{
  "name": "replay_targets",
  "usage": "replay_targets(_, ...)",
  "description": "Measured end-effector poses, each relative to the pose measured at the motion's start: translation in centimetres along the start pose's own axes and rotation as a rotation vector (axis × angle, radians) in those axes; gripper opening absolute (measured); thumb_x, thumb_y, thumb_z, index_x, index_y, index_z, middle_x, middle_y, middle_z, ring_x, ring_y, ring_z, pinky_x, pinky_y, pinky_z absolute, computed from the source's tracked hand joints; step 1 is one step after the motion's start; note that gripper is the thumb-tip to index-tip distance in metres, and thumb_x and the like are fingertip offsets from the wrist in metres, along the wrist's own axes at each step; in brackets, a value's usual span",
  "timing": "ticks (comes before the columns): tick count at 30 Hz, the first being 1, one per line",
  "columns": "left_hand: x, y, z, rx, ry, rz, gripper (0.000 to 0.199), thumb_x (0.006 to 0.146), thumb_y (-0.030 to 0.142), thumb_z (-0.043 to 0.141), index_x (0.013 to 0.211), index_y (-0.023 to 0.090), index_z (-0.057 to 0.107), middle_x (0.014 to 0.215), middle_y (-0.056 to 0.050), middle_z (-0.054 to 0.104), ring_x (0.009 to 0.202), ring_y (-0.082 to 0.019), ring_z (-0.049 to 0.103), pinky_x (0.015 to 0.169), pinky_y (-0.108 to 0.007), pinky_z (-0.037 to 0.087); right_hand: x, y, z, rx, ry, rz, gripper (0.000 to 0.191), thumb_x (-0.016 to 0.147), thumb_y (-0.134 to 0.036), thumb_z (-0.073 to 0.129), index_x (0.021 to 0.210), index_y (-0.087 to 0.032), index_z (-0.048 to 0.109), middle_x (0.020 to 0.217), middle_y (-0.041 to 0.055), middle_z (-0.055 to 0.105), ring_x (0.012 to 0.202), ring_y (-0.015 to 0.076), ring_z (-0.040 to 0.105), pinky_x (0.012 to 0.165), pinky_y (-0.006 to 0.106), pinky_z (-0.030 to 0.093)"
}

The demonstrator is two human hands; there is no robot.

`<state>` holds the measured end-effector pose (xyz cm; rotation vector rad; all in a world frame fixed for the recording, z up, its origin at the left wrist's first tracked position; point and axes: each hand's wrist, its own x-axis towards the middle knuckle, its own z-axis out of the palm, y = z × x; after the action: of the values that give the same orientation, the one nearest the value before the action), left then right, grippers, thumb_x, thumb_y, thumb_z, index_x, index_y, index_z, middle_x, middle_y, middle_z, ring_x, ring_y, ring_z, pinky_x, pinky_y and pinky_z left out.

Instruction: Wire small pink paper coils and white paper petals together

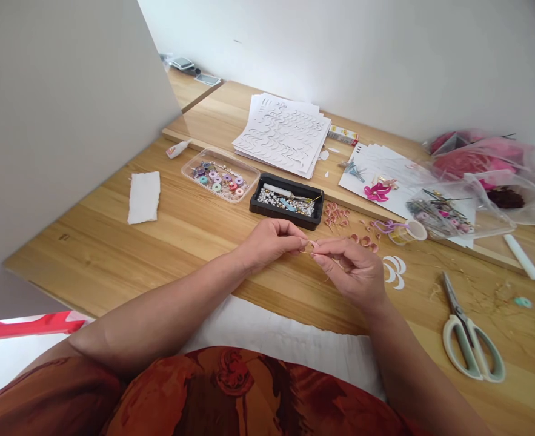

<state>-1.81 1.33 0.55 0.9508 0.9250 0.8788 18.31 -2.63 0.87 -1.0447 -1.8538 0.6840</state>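
Note:
My left hand (274,243) and my right hand (355,269) meet over the table, each with thumb and forefinger pinched. Between their fingertips is a small pale pink piece with thin golden thread (311,244); its exact shape is too small to make out. Just beyond my hands stands a black tray (285,221) of silver beads, with a white-handled tool lying in it. Pink wrapped loops (336,216) lie to the right of the tray. White crescent cutouts (398,280) rest on the wood beside my right hand.
Large scissors (469,345) lie at the right, near loose thread (489,290). A clear box (189,172) holds colored spools. Behind are stacked cut paper sheets (285,133) and plastic bags (498,166). A white cloth (143,197) and glue bottle (177,149) lie left.

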Motion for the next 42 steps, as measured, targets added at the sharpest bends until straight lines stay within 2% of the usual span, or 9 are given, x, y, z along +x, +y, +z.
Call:
replay_targets(6, 0.1, -0.2, -0.6, 0.044, -0.117, -0.018, 0.021, 0.069, 0.029, 0.085, 0.077, 0.012, 0.075, 0.074, -0.004, 0.073, 0.066, -0.011, 0.061, 0.066, -0.024, 0.045, 0.3, -0.4, -0.2, -0.106, 0.010, -0.099, 0.014, 0.084, -0.010, 0.071, 0.088, -0.023, 0.071, 0.087, 0.0023, 0.076, 0.084, 0.0189, 0.073, 0.079, 0.034, 0.058)
replay_targets(15, 0.4, 0.2, -1.1, 0.126, -0.219, 0.082, 0.028, 0.076, 0.037, 0.083, 0.082, 0.011, 0.075, 0.081, -0.005, 0.075, 0.073, -0.012, 0.063, 0.070, -0.025, 0.047, 0.5, -0.9, -0.3, -0.254, 0.017, -0.225, 0.016, 0.081, -0.006, 0.070, 0.087, -0.021, 0.069, 0.088, 0.0045, 0.074, 0.080, 0.0172, 0.071, 0.075, 0.031, 0.058)
replay_targets(19, 0.3, 0.5, -1.1, 0.142, -0.228, 0.112, 0.030, 0.075, 0.040, 0.084, 0.084, 0.012, 0.076, 0.084, -0.006, 0.076, 0.075, -0.013, 0.066, 0.071, -0.025, 0.049, 0.5, -0.9, -0.3, -0.289, 0.023, -0.246, 0.016, 0.082, -0.007, 0.070, 0.089, -0.022, 0.069, 0.089, 0.0043, 0.074, 0.080, 0.0170, 0.072, 0.075, 0.031, 0.059)
replay_targets(24, 0.3, 0.3, -1.1, 0.134, -0.251, 0.151, 0.031, 0.064, 0.029, 0.092, 0.085, 0.012, 0.075, 0.086, -0.007, 0.077, 0.077, -0.016, 0.069, 0.075, -0.029, 0.054, 0.5, -0.8, -0.3, -0.315, 0.028, -0.258, 0.015, 0.082, -0.008, 0.070, 0.088, -0.021, 0.069, 0.088, 0.0046, 0.074, 0.079, 0.0172, 0.072, 0.073, 0.031, 0.059)
replay_targets(31, 0.6, -0.2, -1.2, 0.231, -0.231, 0.300, 0.021, 0.072, 0.026, 0.086, 0.086, 0.014, 0.077, 0.089, -0.007, 0.076, 0.082, -0.016, 0.069, 0.076, -0.028, 0.056, 0.4, -1.0, -0.4, -0.336, 0.055, -0.254, 0.015, 0.081, -0.007, 0.070, 0.087, -0.021, 0.069, 0.086, 0.0044, 0.074, 0.079, 0.0169, 0.071, 0.073, 0.030, 0.058)
replay_targets(42, 0.5, -0.3, -1.0, 0.342, -0.171, 0.451, 0.014, 0.079, 0.027, 0.080, 0.085, 0.015, 0.078, 0.089, -0.008, 0.076, 0.082, -0.016, 0.070, 0.073, -0.026, 0.055, 0.3, -1.2, -0.1, -0.365, 0.129, -0.291, 0.016, 0.081, -0.006, 0.071, 0.089, -0.020, 0.070, 0.088, 0.0057, 0.075, 0.078, 0.0172, 0.072, 0.072, 0.031, 0.060)
